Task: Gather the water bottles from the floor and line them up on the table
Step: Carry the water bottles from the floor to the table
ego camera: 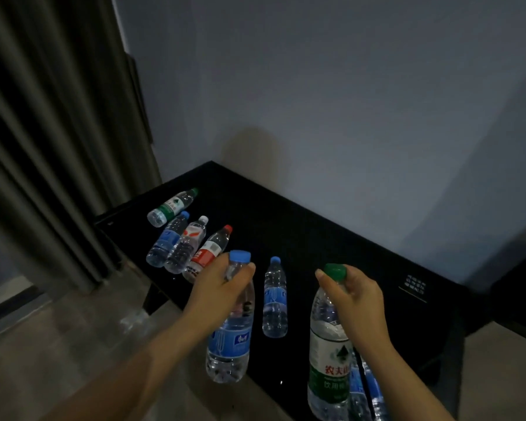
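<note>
While a blue-capped bottle (230, 338) is gripped at the neck by the left hand (222, 287) and a green-capped bottle (328, 360) by the right hand (357, 296), over the black table (346, 253), each should be set upright beside the lone bottle (274, 302).

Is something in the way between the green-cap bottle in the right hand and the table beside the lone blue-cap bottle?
Nothing visible does. The right hand holds the green-cap bottle by its neck; the black table right of the lone blue-cap bottle is bare.
</note>
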`<state>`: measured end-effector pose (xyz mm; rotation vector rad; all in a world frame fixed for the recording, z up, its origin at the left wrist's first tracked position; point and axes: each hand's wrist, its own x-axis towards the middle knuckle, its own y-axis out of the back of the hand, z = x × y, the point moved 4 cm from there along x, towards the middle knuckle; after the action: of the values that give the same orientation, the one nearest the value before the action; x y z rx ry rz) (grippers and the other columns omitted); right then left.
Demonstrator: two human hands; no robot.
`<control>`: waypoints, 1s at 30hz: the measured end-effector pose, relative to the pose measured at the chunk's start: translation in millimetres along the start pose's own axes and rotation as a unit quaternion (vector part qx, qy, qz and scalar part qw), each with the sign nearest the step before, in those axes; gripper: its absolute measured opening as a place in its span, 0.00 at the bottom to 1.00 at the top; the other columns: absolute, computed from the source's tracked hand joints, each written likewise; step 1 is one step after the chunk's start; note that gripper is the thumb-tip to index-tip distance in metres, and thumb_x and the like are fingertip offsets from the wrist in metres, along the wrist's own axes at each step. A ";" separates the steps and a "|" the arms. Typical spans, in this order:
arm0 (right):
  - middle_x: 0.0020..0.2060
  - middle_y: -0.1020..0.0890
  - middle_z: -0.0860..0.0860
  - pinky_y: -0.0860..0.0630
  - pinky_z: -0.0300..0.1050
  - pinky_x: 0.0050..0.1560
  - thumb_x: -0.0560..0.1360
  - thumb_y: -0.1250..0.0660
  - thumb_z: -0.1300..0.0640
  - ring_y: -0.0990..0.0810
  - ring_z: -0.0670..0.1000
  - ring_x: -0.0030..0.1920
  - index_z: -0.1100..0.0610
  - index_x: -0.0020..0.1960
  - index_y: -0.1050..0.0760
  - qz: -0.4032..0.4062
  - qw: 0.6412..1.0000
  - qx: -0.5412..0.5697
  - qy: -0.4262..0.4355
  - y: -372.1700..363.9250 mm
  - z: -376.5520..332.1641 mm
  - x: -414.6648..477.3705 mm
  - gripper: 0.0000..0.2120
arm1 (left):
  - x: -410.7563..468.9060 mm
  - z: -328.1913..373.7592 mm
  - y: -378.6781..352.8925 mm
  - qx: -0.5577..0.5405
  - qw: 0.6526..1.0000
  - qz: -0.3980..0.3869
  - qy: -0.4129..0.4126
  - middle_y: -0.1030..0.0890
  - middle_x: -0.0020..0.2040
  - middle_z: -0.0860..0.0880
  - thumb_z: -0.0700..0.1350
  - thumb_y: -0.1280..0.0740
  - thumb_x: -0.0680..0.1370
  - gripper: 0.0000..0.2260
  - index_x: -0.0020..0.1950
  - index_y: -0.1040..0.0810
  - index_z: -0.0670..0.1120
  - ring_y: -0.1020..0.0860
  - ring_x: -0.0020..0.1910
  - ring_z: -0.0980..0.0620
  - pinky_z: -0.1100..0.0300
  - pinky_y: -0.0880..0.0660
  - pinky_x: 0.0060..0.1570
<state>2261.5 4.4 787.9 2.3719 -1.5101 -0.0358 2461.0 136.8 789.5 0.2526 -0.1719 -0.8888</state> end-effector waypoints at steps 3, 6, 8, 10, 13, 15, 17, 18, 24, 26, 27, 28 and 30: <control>0.27 0.20 0.50 0.27 0.35 0.27 0.72 0.28 0.48 0.23 0.45 0.26 0.50 0.41 0.21 0.027 0.999 -0.002 -0.046 -11.3 16.1 14.3 0.06 | 36.7 -16.2 -3.6 -0.008 0.999 -0.045 0.001 0.22 0.32 0.57 0.51 0.34 0.77 0.07 0.42 0.25 0.50 0.23 0.32 0.62 0.73 0.29 0.32; 0.25 0.23 0.48 0.30 0.37 0.25 0.72 0.27 0.48 0.27 0.43 0.25 0.52 0.41 0.21 0.046 0.996 -0.013 -0.073 -23.9 29.7 22.8 0.08 | 66.4 -33.1 -10.1 -0.011 0.996 -0.089 0.011 0.20 0.34 0.60 0.51 0.34 0.77 0.05 0.42 0.24 0.52 0.22 0.33 0.65 0.76 0.30 0.31; 0.25 0.23 0.48 0.31 0.39 0.25 0.71 0.27 0.48 0.28 0.45 0.25 0.52 0.41 0.21 0.055 0.993 -0.026 -0.098 -31.3 43.1 26.7 0.08 | 80.9 -48.4 -15.8 -0.010 0.994 -0.110 0.022 0.20 0.36 0.61 0.50 0.34 0.77 0.04 0.43 0.24 0.53 0.22 0.34 0.66 0.77 0.31 0.31; 0.26 0.22 0.50 0.30 0.39 0.24 0.71 0.27 0.48 0.27 0.45 0.25 0.52 0.40 0.22 0.067 0.990 -0.039 -0.114 -36.8 56.2 31.7 0.08 | 91.3 -63.6 -22.6 -0.009 0.992 -0.125 0.034 0.20 0.37 0.60 0.50 0.34 0.77 0.03 0.44 0.23 0.54 0.22 0.35 0.65 0.75 0.29 0.33; 0.27 0.20 0.52 0.28 0.39 0.24 0.71 0.28 0.48 0.25 0.45 0.24 0.51 0.39 0.23 0.079 0.985 -0.067 -0.140 -42.7 75.2 40.6 0.09 | 101.1 -86.8 -32.8 -0.004 0.988 -0.132 0.074 0.19 0.36 0.57 0.50 0.33 0.77 0.03 0.44 0.23 0.53 0.21 0.36 0.63 0.67 0.28 0.37; 0.27 0.20 0.50 0.29 0.37 0.23 0.71 0.28 0.47 0.25 0.43 0.23 0.50 0.37 0.23 0.074 0.981 -0.083 -0.156 -45.9 90.5 47.6 0.09 | 108.8 -100.6 -37.8 0.011 0.986 -0.131 0.098 0.19 0.36 0.54 0.52 0.33 0.76 0.04 0.44 0.23 0.53 0.21 0.35 0.61 0.62 0.27 0.39; 0.26 0.21 0.46 0.29 0.36 0.22 0.71 0.28 0.46 0.25 0.42 0.24 0.50 0.36 0.25 0.063 0.978 -0.116 -0.163 -48.9 106.2 56.1 0.11 | 119.3 -110.9 -43.5 0.040 0.985 -0.135 0.099 0.19 0.38 0.52 0.52 0.34 0.77 0.05 0.44 0.24 0.52 0.21 0.36 0.59 0.61 0.27 0.39; 0.26 0.21 0.46 0.28 0.36 0.23 0.71 0.28 0.46 0.24 0.43 0.25 0.50 0.35 0.25 0.058 0.975 -0.132 -0.167 -50.3 114.1 60.8 0.11 | 124.9 -115.4 -46.3 0.052 0.985 -0.134 0.100 0.19 0.39 0.52 0.52 0.34 0.77 0.05 0.44 0.24 0.52 0.21 0.38 0.58 0.61 0.27 0.39; 0.26 0.22 0.47 0.30 0.34 0.25 0.71 0.28 0.47 0.23 0.43 0.27 0.51 0.35 0.26 0.025 0.961 -0.185 -0.202 -53.9 156.0 81.1 0.12 | 144.1 -142.7 -68.1 0.126 0.974 -0.134 0.135 0.21 0.41 0.56 0.55 0.35 0.77 0.06 0.45 0.26 0.54 0.22 0.43 0.58 0.63 0.31 0.38; 0.27 0.22 0.46 0.31 0.34 0.25 0.71 0.28 0.47 0.23 0.41 0.27 0.51 0.36 0.26 0.012 0.960 -0.185 -0.209 -54.1 166.6 84.9 0.12 | 147.1 -150.0 -75.9 0.136 0.970 -0.134 0.152 0.21 0.41 0.54 0.56 0.35 0.77 0.08 0.46 0.25 0.51 0.22 0.42 0.56 0.62 0.29 0.39; 0.27 0.22 0.46 0.32 0.32 0.25 0.71 0.27 0.47 0.23 0.40 0.27 0.51 0.36 0.26 0.009 0.960 -0.181 -0.212 -54.5 171.0 86.8 0.11 | 148.8 -152.8 -80.1 0.141 0.969 -0.135 0.154 0.21 0.40 0.54 0.55 0.35 0.77 0.09 0.46 0.25 0.51 0.22 0.41 0.57 0.62 0.30 0.38; 0.27 0.22 0.45 0.32 0.31 0.24 0.71 0.27 0.48 0.23 0.39 0.28 0.50 0.35 0.27 0.007 0.960 -0.178 -0.215 -54.8 174.8 88.7 0.11 | 150.5 -155.0 -84.3 0.149 0.967 -0.137 0.153 0.21 0.40 0.54 0.55 0.35 0.77 0.09 0.45 0.25 0.51 0.23 0.40 0.58 0.62 0.31 0.37; 0.28 0.22 0.45 0.32 0.29 0.25 0.72 0.27 0.49 0.22 0.37 0.29 0.49 0.35 0.27 0.003 0.959 -0.176 -0.221 -55.1 181.3 92.6 0.11 | 153.3 -159.9 -92.1 0.185 0.961 -0.136 0.153 0.22 0.40 0.54 0.56 0.36 0.77 0.11 0.47 0.26 0.49 0.24 0.39 0.58 0.63 0.34 0.34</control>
<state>2315.1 -103.5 614.8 2.1530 -1.5336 -0.8134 2527.7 -15.5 616.7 0.7731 -0.0138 -1.0744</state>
